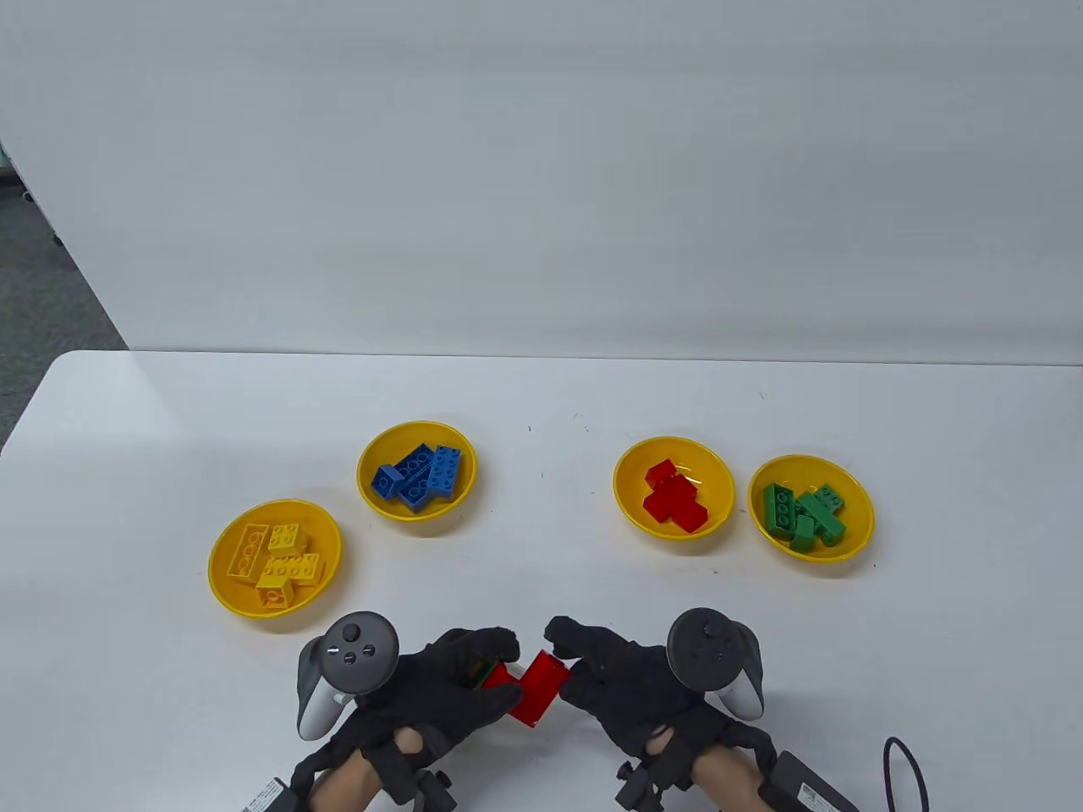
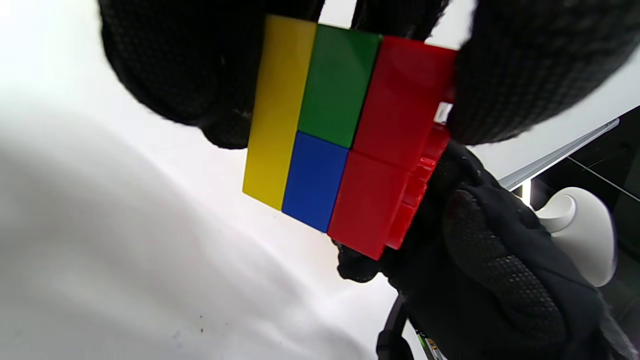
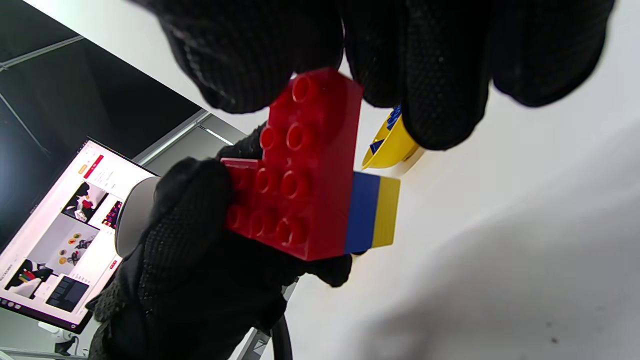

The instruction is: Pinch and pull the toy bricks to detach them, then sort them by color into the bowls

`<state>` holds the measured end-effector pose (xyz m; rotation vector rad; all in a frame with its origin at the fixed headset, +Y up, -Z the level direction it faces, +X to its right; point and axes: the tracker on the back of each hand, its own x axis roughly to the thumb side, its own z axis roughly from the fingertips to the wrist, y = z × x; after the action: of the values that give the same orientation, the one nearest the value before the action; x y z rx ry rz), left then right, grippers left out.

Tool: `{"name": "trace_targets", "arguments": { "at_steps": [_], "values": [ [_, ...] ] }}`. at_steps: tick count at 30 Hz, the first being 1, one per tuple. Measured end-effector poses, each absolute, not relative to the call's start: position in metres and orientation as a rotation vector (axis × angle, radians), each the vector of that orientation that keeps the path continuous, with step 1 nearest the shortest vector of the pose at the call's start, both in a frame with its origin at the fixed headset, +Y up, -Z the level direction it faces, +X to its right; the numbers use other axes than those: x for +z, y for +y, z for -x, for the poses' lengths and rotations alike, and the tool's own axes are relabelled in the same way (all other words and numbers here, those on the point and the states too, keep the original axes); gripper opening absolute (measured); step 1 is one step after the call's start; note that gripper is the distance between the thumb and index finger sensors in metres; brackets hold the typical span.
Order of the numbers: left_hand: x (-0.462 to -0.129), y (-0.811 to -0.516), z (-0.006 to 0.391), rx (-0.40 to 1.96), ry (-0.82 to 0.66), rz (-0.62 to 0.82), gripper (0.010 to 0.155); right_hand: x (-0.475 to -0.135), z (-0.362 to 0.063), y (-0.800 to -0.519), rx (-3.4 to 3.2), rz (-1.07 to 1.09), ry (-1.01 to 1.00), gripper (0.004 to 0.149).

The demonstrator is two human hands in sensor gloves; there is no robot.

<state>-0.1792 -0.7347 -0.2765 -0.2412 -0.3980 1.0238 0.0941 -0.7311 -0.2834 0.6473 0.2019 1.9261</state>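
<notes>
Brick stack [image 1: 529, 687] pinched by both hands' fingers [image 1: 499, 647], held above table [image 1: 541, 406]; four filled bowls [image 1: 673, 485] beyond.

We're looking at what seems a lab or office set up for recording. A plain white table [image 1: 592, 406] is standing against a bare white partition wall [image 1: 541, 169], with grey carpet [image 1: 42, 288] showing at the left. In the right wrist view a computer monitor [image 3: 60, 240] is glowing off to the side, showing small pictures, some with yellow bowls. A black cable [image 1: 907, 774] is curling at the table's near right corner.
</notes>
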Motion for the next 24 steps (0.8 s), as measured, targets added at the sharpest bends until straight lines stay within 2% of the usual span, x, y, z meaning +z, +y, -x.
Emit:
{"name": "trace_targets", "arguments": {
  "at_steps": [4, 9, 12, 14, 16, 17, 19, 21, 24],
  "values": [
    [-0.276, -0.735, 0.177, 1.045, -0.403, 0.235, 0.067, -0.285, -0.094, -0.732, 1.906, -0.613, 0.163, 0.057],
    [-0.275, -0.734, 0.172, 1.03, -0.441, 0.23, 0.067, -0.285, -0.09, -0.739, 1.796, -0.593, 0.308, 0.064],
    [-0.274, -0.737, 0.17, 1.068, -0.42, 0.256, 0.067, -0.283, -0.09, -0.735, 1.845, -0.524, 0.193, 0.06],
    [-0.276, -0.74, 0.173, 1.065, -0.347, 0.233, 0.067, -0.277, -0.088, -0.727, 1.839, -0.552, 0.07, 0.057],
    [-0.28, -0.746, 0.178, 1.135, -0.306, 0.307, 0.068, -0.268, -0.086, -0.717, 1.934, -0.593, -0.021, 0.056],
    [-0.279, -0.748, 0.18, 1.199, -0.316, 0.34, 0.068, -0.266, -0.085, -0.712, 1.943, -0.619, -0.032, 0.056],
    [-0.28, -0.748, 0.182, 1.191, -0.302, 0.317, 0.068, -0.265, -0.086, -0.71, 1.878, -0.607, -0.008, 0.056],
    [-0.28, -0.747, 0.184, 1.214, -0.304, 0.322, 0.068, -0.269, -0.095, -0.707, 1.786, -0.556, 0.011, 0.057],
    [-0.28, -0.746, 0.188, 1.235, -0.304, 0.32, 0.068, -0.277, -0.118, -0.695, 1.699, -0.443, -0.069, 0.057]
  ]
}}
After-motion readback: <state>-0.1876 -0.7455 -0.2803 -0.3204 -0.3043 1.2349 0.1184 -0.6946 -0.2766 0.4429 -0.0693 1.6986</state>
